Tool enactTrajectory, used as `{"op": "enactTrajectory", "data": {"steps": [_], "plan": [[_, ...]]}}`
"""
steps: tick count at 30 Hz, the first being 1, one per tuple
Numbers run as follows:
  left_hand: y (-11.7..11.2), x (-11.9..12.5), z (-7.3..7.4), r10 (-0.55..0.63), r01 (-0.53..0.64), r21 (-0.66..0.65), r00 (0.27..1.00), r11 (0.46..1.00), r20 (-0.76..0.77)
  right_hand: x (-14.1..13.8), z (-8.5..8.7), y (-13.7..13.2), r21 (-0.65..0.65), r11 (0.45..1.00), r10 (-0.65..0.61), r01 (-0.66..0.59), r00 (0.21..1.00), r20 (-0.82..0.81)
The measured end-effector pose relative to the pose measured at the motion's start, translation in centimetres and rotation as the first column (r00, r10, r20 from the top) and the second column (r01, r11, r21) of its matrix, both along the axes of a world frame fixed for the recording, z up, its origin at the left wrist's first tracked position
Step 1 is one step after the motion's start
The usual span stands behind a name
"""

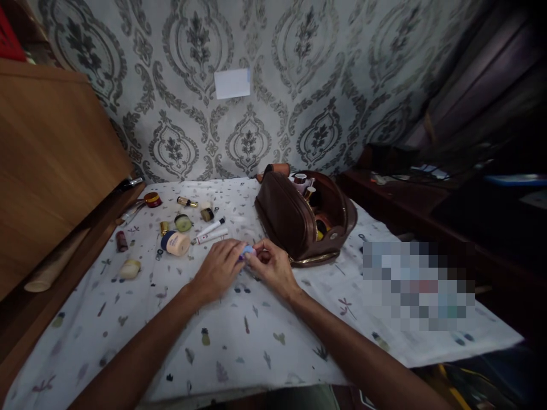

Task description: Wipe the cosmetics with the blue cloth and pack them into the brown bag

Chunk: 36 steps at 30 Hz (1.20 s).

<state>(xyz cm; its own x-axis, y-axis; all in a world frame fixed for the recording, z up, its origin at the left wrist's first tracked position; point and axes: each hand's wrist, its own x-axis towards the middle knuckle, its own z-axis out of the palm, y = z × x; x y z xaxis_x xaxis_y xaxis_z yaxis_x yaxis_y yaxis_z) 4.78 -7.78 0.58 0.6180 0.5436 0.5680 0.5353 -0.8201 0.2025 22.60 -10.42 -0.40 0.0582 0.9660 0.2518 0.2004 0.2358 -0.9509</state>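
Both my hands meet over the middle of the cloth, fingers closed round a small blue and purple item (247,250) whose kind I cannot make out. My left hand (221,263) grips it from the left, and my right hand (272,267) pinches its other side. Just behind my right hand stands a brown toiletry bag (284,208), unzipped, with bottles and jars inside. Beyond my left hand lie two white tubes (210,234). A cream bottle with a dark blue band (176,243) and a green-lidded jar (183,222) are farther left.
A patterned white cloth (231,353) covers the table. More cosmetics lie at the left: a red jar (152,199), a pale soap-like piece (130,269), a dark red small bottle (122,241). A wooden cabinet (55,159) borders the left; a blurred-out patch (419,287) covers the right side.
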Motion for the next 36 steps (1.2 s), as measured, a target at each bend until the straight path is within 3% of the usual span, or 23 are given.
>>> {"op": "enactTrajectory", "data": {"steps": [4, 9, 11, 14, 16, 18, 20, 25, 26, 28, 30, 32, 36], "plan": [[1.0, -0.4, -0.8, 0.041, -0.030, 0.077, 0.989, 0.997, -0.141, 0.1, -0.1, 0.1, -0.052, 0.999, -0.020, 0.016, 0.997, -0.077], [3.0, -2.9, -0.8, 0.088, -0.101, -0.150, 0.992, 0.984, -0.087, 0.4, 0.8, 0.0, -0.068, 0.998, -0.023, 0.011, 0.983, -0.182], [3.3, -3.4, -0.5, 0.078, -0.078, -0.305, 0.997, 0.949, -0.012, 0.6, 1.0, 0.1, -0.048, 0.999, -0.012, 0.003, 0.982, -0.187], [3.2, -3.4, 0.1, 0.095, -0.026, -0.534, 0.990, 0.845, 0.101, 0.8, 1.1, 0.2, -0.030, 0.998, 0.048, -0.054, 0.984, -0.171], [3.1, -3.2, 0.4, 0.125, 0.010, -0.620, 0.977, 0.784, 0.174, 0.8, 1.1, 0.2, -0.019, 0.992, 0.120, -0.126, 0.975, -0.188], [3.0, -3.1, 0.6, 0.155, 0.019, -0.641, 0.964, 0.768, 0.215, 0.6, 1.2, 0.2, -0.009, 0.981, 0.187, -0.194, 0.955, -0.230], [3.0, -2.9, 0.6, 0.194, -0.021, -0.620, 0.958, 0.784, 0.213, 0.4, 1.1, 0.2, -0.016, 0.972, 0.220, -0.233, 0.938, -0.269], [1.9, -2.2, 0.5, 0.431, -0.306, -0.404, 0.862, 0.862, 0.267, 0.3, 0.4, 0.2, -0.076, 0.973, 0.200, -0.217, 0.962, -0.187], [1.5, -1.9, 0.4, 0.418, -0.315, -0.340, 0.859, 0.886, 0.295, 0.3, 0.2, 0.2, -0.079, 0.976, 0.192, -0.205, 0.969, -0.153], [0.6, -1.1, 0.0, 0.284, -0.229, -0.207, 0.912, 0.951, 0.295, 0.3, -0.1, 0.2, -0.072, 0.980, 0.176, -0.185, 0.978, -0.111], [-0.2, -0.3, -0.4, 0.085, -0.067, -0.102, 0.978, 0.993, 0.190, 0.4, -0.2, 0.2, -0.060, 0.984, 0.160, -0.166, 0.983, -0.096], [-0.5, 0.3, -0.9, -0.039, 0.043, -0.060, 0.997, 0.997, 0.068, 0.4, -0.1, 0.2, -0.044, 0.989, 0.137, -0.140, 0.988, -0.073], [0.0, 0.1, -1.7, -0.024, 0.020, -0.104, 0.999, 0.994, -0.036, 0.3, 0.1, 0.1, -0.043, 0.994, 0.102, -0.104, 0.994, -0.034]]}}
